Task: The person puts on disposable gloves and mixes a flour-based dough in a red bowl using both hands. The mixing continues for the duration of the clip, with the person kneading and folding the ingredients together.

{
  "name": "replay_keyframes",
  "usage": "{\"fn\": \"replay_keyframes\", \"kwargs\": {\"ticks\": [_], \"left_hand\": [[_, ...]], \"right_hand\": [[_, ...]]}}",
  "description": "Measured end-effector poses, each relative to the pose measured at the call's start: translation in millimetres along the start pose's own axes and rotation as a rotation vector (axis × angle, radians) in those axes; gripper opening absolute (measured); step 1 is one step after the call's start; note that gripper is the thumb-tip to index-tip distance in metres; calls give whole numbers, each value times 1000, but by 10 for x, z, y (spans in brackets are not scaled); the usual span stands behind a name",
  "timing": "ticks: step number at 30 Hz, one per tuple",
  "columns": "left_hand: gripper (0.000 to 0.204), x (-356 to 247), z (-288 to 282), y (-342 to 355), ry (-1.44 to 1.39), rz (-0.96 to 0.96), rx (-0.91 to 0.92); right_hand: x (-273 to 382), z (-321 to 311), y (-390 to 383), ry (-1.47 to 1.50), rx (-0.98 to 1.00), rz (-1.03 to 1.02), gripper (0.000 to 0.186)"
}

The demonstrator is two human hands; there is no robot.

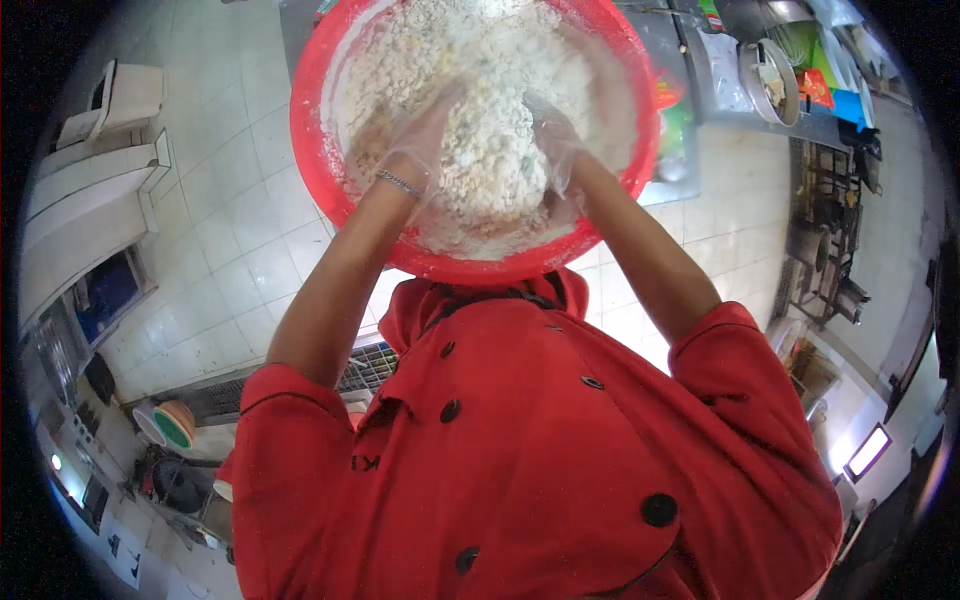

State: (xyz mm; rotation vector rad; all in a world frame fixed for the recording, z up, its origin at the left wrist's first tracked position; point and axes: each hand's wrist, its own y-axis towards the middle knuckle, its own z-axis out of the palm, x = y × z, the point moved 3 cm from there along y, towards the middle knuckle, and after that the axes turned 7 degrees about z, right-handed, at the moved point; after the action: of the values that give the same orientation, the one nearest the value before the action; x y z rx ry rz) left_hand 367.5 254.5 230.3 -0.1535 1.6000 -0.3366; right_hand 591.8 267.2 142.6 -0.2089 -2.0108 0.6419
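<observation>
A large red plastic basin (305, 120) holds a pale, lumpy flour mixture (485, 160), with looser powder round its edges. Both hands are inside it in clear plastic gloves. My left hand (420, 130) reaches into the mixture left of the middle, a chain bracelet at its wrist. My right hand (555, 140) is sunk in it right of the middle, beside the central mound. The fingers of both are blurred or buried, so their grip is unclear.
A steel worktop (675, 150) lies behind the basin, with bags, a round metal sieve (768, 85) and coloured packages on its right. A white tiled floor (230, 250) surrounds me. Stacked bowls (172, 425) sit at the lower left, a black metal stand (820, 245) at the right.
</observation>
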Motion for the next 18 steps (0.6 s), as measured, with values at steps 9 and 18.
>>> {"fn": "replay_keyframes", "kwargs": {"ticks": [9, 18], "left_hand": [[40, -650, -134, -134, -141, 168, 472], [30, -626, -432, 365, 960, 391, 221]], "right_hand": [[1561, -437, -824, 121, 29, 209, 41], [1661, -732, -756, -1020, -225, -498, 27]]}}
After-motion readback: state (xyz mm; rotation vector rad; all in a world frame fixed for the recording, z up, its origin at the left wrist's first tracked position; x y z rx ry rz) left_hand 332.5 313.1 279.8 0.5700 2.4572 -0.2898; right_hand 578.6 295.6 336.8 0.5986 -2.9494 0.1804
